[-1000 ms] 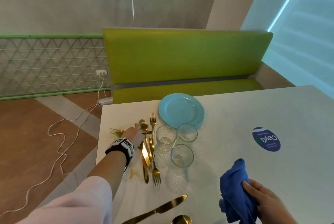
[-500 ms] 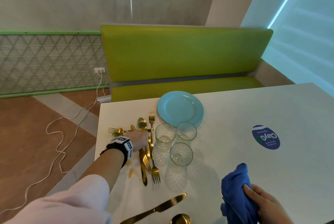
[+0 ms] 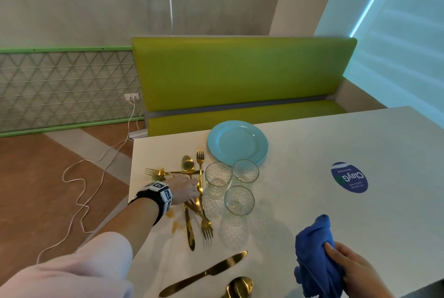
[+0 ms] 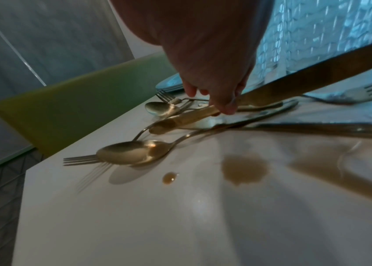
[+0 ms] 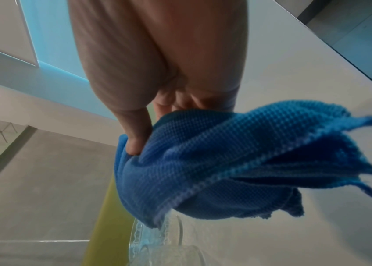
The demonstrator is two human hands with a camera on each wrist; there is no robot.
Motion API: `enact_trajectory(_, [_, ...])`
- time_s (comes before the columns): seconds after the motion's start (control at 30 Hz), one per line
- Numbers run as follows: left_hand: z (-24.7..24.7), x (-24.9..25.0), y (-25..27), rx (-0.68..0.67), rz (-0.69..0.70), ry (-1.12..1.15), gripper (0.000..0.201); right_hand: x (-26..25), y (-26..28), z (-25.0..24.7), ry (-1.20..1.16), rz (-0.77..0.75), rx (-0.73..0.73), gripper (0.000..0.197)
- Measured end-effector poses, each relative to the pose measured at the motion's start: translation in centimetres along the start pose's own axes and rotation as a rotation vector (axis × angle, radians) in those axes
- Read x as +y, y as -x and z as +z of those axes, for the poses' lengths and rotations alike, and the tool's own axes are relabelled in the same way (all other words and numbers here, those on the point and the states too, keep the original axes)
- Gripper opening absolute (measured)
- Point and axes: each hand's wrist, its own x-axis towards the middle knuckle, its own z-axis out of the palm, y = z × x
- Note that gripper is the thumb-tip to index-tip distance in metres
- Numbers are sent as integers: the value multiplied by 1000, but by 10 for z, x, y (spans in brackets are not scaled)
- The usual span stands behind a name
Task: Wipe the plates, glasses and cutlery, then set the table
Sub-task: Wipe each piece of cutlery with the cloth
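Left hand now pinches gold knife.

Glossy gold metal cutlery, waffle-weave blue cloth, patterned clear glasses.

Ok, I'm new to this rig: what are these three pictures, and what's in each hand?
No robot here: a person wears three cameras. The head view looks down on the white table; the other two look along each wrist. On the table lie a pile of gold cutlery, three glasses, light blue plates, and nearer, a gold knife and spoon. The left hand pinches a gold knife handle in the pile. The right hand grips a blue cloth.
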Motion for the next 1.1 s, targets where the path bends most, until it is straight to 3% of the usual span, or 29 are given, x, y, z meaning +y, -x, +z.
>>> enact_trajectory(0.17, [-9, 2, 23, 294, -76, 193, 29, -3, 2, 2, -32, -40, -47, 23])
enact_trajectory(0.23, [-24, 12, 37, 408, -188, 407, 22, -5, 0, 3, -92, -66, -93, 29])
enact_trajectory(0.3, [-39, 22, 54, 438, -387, 758, 12, -13, 4, 14, -216, -57, -161, 38])
enact_trajectory(0.37, [-49, 32, 63, 521, -517, 1125, 4, -16, 6, 26, -383, -63, -340, 50])
enact_trajectory(0.4, [-53, 38, 68, 547, -549, 1281, 3, -17, 4, 29, -408, -165, -389, 53])
enact_trajectory(0.53, [-76, 73, 82, 554, -507, 1823, 2, -17, -3, 58, -264, -159, -307, 99])
enact_trajectory(0.57, [-82, 83, 86, 556, -484, 1916, 3, -17, 0, 70, -261, -154, -331, 93])
enact_trajectory(0.6, [-85, 93, 87, 550, -471, 1977, 4, -16, 2, 83, -288, -151, -345, 75])
enact_trajectory(0.67, [-89, 110, 91, 523, -456, 2021, 6, -13, 9, 107, -316, -166, -333, 42])
enact_trajectory(0.77, [-92, 133, 95, 530, -425, 1994, 15, -7, 27, 145, -240, -215, -362, 28])
enact_trajectory(0.87, [-89, 149, 103, 544, -477, 1893, 24, 0, 36, 166, -89, -268, -349, 20])
enact_trajectory(1.0, [-83, 159, 118, 538, -482, 1866, 21, -4, 39, 181, 66, -302, -242, 16])
enact_trajectory(1.1, [-82, 166, 126, 489, -502, 1864, 16, -20, 29, 181, 19, -318, -119, 22])
